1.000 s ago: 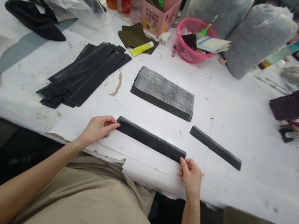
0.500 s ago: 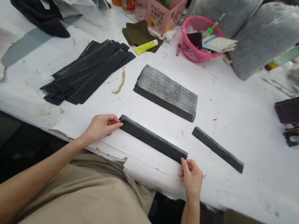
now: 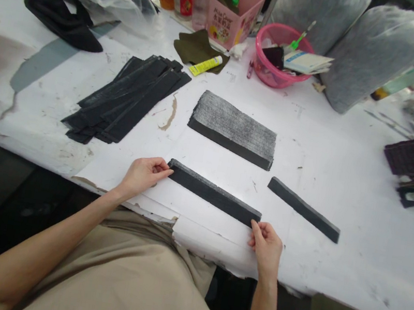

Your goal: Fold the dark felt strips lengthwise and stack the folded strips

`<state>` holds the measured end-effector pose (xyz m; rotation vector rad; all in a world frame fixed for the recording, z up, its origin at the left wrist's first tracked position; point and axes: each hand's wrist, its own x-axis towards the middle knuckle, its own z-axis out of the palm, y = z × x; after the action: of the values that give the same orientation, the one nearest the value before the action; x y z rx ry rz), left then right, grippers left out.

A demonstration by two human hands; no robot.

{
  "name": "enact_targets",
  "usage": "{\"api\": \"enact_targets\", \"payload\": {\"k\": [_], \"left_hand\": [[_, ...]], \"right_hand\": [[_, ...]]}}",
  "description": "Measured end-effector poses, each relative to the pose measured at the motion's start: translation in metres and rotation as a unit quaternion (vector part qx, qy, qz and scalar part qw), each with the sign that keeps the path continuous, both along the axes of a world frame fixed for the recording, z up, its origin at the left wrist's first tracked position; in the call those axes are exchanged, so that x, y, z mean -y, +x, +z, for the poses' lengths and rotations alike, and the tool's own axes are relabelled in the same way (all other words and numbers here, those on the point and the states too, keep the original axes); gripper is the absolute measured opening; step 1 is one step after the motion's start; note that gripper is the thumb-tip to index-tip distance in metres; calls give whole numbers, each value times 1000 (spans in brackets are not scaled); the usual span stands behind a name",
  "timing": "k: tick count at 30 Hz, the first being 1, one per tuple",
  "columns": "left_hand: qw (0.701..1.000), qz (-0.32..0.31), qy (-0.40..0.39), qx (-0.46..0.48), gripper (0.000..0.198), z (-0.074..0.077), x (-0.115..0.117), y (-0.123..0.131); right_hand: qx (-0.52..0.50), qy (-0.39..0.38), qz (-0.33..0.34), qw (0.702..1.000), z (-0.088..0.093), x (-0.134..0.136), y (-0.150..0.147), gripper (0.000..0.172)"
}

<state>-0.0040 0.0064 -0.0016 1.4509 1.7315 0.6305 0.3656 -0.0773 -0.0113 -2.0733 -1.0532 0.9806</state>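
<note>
A long black fabric strip [image 3: 214, 194] with a grey fuzzy band along its far edge lies at the front of the white table. My left hand [image 3: 146, 174] pinches its left end between thumb and fingers. At the strip's right end my right hand [image 3: 266, 243] has a similar pinch on the near corner. Just beyond it sits a neat stack of strips [image 3: 235, 125], grey and fuzzy on top with a dark near side. A narrow dark strip [image 3: 303, 209] lies apart to the right. Farther left is a loose fanned pile of black strips [image 3: 127, 100].
Behind the strips are a yellow tube [image 3: 205, 65] on olive fabric pieces, a pink box [image 3: 234, 20], a pink basin [image 3: 280, 77] of small items and large grey wrapped bundles [image 3: 377, 56]. A black shoe-shaped piece [image 3: 63, 22] lies far left. Another person's arm shows at the upper right.
The whole view has shifted slightly, so the things on the table appear a little farther right. Both hands keep their pinch on the strip's ends.
</note>
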Motion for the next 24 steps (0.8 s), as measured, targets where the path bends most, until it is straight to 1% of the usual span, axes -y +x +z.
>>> {"api": "enact_targets", "payload": {"k": [7,15,24], "left_hand": [[1000,5,3,-13,29,0,-1,1],[1000,2,14,-27,27,-5,-2,0],[999,-1,19,-41,25,-3,-2,1]], "right_hand": [[16,-11,8,1000,3,0,1,42],[38,-29,13,999,-2,-1,5,45],[50,-24,11,998,0,-1,4,47]]}}
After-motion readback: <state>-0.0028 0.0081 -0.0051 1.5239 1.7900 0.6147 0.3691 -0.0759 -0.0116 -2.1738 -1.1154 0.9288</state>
